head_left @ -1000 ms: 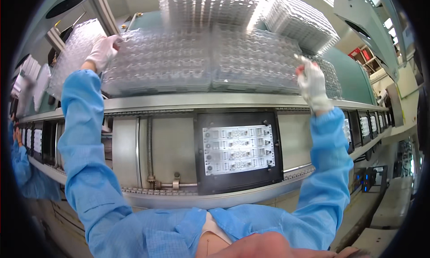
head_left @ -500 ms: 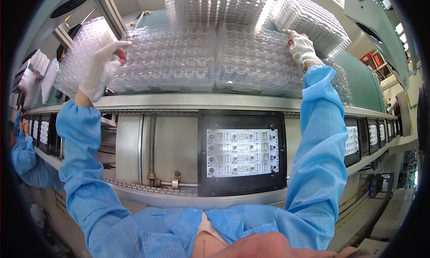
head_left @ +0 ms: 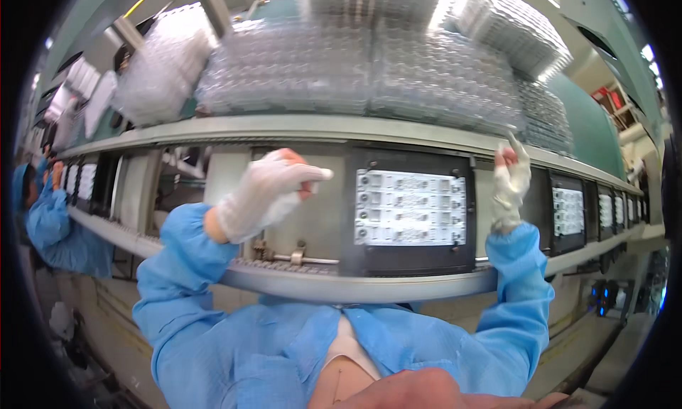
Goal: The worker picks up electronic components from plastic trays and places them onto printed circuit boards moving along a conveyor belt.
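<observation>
My left hand [head_left: 266, 196], in a white glove with some bare fingertips, hangs over the conveyor, left of a black fixture [head_left: 415, 262]. Its forefinger points right, the thumb lies below it, and I see nothing held. A white circuit board panel [head_left: 410, 209] with several rows of parts lies flat in the fixture. To the fixture's right, my gloved right hand [head_left: 511, 182] is raised over the conveyor, one finger stretched toward the far rail and the others partly bent. It appears to hold nothing. Neither hand touches the panel.
Stacks of clear plastic trays [head_left: 291, 64] line the green bench [head_left: 586, 118] beyond the metal rail [head_left: 284, 127]. More fixtures with white panels [head_left: 568, 211] sit along the line to the right. At the far left, a person in a blue sleeve [head_left: 60, 221] works.
Both hands have come back from the tray stacks toward me, over the conveyor. My left hand has also moved right. The view has shifted, and the fixture appears further right.
</observation>
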Demonstrator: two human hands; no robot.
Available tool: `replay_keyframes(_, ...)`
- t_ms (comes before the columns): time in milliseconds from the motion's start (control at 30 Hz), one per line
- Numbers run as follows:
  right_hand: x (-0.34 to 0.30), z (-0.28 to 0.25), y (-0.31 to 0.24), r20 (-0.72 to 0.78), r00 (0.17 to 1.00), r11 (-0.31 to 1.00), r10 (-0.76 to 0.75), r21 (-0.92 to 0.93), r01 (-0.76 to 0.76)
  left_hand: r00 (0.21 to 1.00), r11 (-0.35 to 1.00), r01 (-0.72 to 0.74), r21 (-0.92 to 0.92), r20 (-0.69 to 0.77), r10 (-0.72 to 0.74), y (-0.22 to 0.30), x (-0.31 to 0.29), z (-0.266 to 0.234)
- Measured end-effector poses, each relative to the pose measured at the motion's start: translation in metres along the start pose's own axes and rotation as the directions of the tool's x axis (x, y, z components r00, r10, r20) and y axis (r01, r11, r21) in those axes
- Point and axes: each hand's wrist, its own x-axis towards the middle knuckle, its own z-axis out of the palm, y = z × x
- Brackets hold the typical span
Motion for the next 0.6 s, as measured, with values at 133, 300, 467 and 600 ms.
replay_keyframes(133, -0.036, -0.008, 0.042, -0.081, 0.981, 0.946, 0.179, 0.289, -0.149, 0.997, 0.994, -0.075, -0.080, 0.027, 0.078, 0.013, -0.013, 0.026)
replay_keyframes(300, -0.059, 0.012, 0.005, -0.004, 0.989, 0.967, 0.146, 0.211, -0.142, 0.996, 0.997, -0.019, -0.074, 0.089, 0.026, 0.034, -0.034, 0.025)
replay_keyframes(467, -0.076, 0.071, -0.044, 0.037, 0.993, 0.981, 0.114, 0.155, -0.119, 0.998, 0.999, 0.039, 0.035, 0.050, -0.041, 0.022, -0.042, 0.015)
replay_keyframes(600, -0.080, 0.095, -0.044, 0.125, 0.986, 0.970, 0.111, 0.203, -0.135, 0.999, 0.978, 0.001, 0.206, 0.043, -0.010, 0.008, -0.054, 0.027)
